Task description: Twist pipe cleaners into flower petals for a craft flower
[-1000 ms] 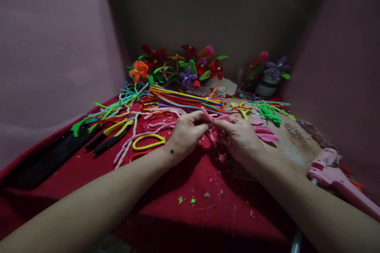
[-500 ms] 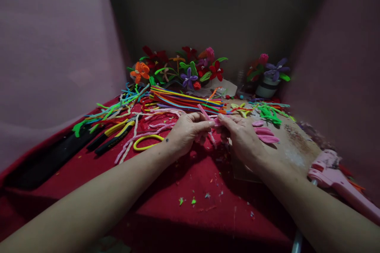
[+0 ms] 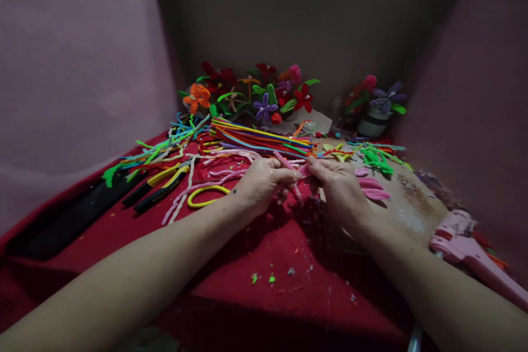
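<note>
Both hands meet over the middle of the red cloth, pinching a pink pipe cleaner (image 3: pixel 304 170) between them. My left hand (image 3: pixel 264 184) is closed, thumb and fingertips on the pipe cleaner, one end of which sticks up to the left. My right hand (image 3: pixel 340 190) grips the same piece from the right, its lower fingers mostly hidden. Beside the right hand, finished pink loops like petals (image 3: pixel 376 190) lie on a board (image 3: pixel 398 214). Loose pale pink pipe cleaners (image 3: pixel 225 174) lie left of the left hand, near a yellow scissor handle (image 3: pixel 206 193).
Black-and-yellow pliers (image 3: pixel 163 190) lie at left by tangled coloured pipe cleaners (image 3: pixel 165 151). A straight bundle (image 3: pixel 264 137) spans the middle. Pipe-cleaner flowers (image 3: pixel 264 102) stand behind, more in a pot (image 3: pixel 373 122). Green pieces (image 3: pixel 375 158) and a pink glue gun (image 3: pixel 457 239) are at right.
My hands stay pinched on the pink pipe cleaner; the right fingers have shifted slightly along it. The whole view has moved a little.
</note>
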The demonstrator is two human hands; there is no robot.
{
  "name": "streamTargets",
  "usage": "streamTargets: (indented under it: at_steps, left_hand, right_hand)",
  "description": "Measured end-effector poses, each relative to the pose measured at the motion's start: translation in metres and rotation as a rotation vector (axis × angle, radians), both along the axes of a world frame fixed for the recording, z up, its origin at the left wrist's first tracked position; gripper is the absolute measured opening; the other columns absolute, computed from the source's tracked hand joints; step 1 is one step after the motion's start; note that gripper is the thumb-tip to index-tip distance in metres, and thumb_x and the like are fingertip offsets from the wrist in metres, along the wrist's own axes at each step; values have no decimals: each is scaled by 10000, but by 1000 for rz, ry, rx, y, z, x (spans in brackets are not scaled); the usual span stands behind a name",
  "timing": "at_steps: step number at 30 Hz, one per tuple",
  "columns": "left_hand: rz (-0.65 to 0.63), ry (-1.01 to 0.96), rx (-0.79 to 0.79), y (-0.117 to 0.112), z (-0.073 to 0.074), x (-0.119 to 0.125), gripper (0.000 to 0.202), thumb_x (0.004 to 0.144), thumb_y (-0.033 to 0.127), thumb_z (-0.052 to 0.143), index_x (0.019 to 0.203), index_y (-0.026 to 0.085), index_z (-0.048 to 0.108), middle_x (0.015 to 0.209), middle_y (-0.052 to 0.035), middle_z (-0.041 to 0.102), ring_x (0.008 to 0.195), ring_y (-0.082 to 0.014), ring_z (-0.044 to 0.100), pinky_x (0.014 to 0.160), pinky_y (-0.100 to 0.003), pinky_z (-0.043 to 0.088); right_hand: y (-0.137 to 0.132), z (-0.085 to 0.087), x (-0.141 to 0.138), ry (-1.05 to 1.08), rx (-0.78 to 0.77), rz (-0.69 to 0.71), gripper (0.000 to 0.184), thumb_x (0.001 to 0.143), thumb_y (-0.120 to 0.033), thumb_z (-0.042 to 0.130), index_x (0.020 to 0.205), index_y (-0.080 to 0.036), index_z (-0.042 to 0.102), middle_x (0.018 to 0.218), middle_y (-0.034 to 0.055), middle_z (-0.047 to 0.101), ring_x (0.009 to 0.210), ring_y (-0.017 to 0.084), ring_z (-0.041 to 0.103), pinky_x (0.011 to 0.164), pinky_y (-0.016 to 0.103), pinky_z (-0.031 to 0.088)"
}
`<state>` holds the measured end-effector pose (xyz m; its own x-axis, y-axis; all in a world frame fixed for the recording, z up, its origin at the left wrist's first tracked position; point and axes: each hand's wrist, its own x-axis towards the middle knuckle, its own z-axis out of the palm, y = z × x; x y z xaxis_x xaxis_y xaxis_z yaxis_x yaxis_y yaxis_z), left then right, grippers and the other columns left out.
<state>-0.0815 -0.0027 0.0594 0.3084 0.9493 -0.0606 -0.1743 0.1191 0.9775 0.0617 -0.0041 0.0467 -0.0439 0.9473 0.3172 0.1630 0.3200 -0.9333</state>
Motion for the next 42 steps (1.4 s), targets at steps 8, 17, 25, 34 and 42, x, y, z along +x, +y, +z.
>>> streamTargets:
  at_steps: [8, 17, 25, 34, 42]
  left_hand:
    - [48, 1, 33, 0, -4, -1, 164, 650, 179, 649, 582, 135, 506, 471, 46, 502, 345, -43, 410, 346, -186, 292]
    - [45, 39, 42, 3, -8, -1, 195, 658, 212, 654, 567, 142, 497, 450, 53, 476, 340, -41, 386, 351, -193, 268]
    - [29, -23, 48, 2, -12, 1, 167, 683, 235, 667, 642, 124, 550, 539, 22, 548, 402, -49, 462, 376, -180, 311]
    - [-64, -139, 78, 3, -11, -2, 187, 688, 194, 667, 827, 133, 557, 668, 6, 597, 508, -85, 568, 445, -195, 443]
    - [-28, -36, 95, 2, -9, 0, 169, 719, 242, 650, 803, 138, 547, 622, 22, 573, 461, -71, 546, 389, -169, 411]
  right_hand:
    - [4, 2, 0, 382, -173, 143, 325, 771, -429, 540, 622, -150, 614, 520, 1, 527, 443, 101, 420, 452, 252, 322]
    - [7, 4, 4, 395, -207, 57, 238, 622, -327, 707, 553, -140, 577, 492, -21, 504, 425, 67, 397, 422, 217, 320]
    - [5, 2, 1, 348, -139, 27, 330, 710, -406, 648, 537, -156, 524, 450, -37, 465, 406, 63, 395, 416, 211, 306]
    - [1, -3, -3, 413, -263, 209, 227, 674, -364, 685, 666, -148, 616, 547, -5, 573, 435, 87, 490, 427, 220, 397]
    - [0, 2, 0, 303, -334, 273, 187, 658, -314, 663, 654, -128, 644, 535, 20, 606, 407, 88, 484, 396, 218, 361]
